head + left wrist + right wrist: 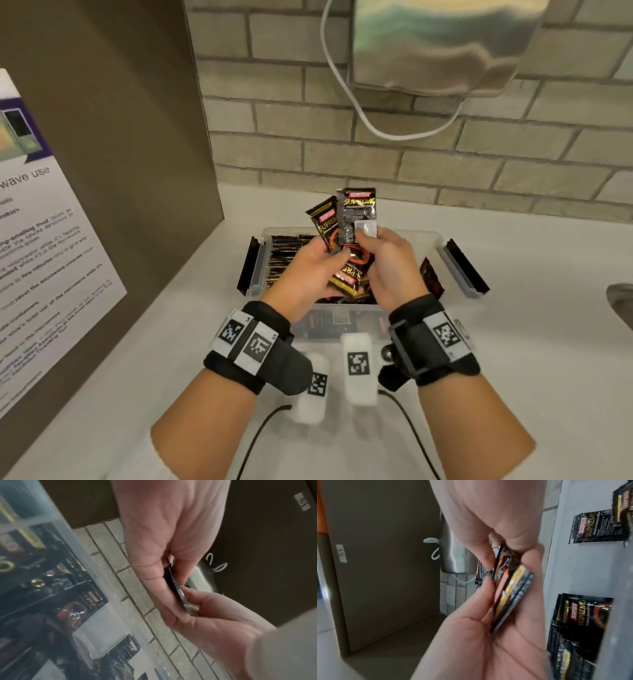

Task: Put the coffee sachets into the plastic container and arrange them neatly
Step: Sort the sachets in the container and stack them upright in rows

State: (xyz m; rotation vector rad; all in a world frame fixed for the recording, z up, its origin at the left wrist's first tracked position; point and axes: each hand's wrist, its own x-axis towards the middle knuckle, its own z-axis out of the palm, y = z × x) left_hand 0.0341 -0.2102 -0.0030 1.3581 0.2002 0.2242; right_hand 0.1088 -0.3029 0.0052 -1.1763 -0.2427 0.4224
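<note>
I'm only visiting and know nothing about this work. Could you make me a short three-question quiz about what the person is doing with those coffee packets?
1. True or false: the clear plastic container already has sachets in it.
2. Which hand holds the small black-and-gold coffee sachets? A) left hand only B) right hand only C) both hands
3. Fill in: the held sachets are raised ____ the container.

Key:
1. True; a row stands along its left side.
2. C; the left hand and the right hand share a grip on the bunch.
3. Above.
</note>
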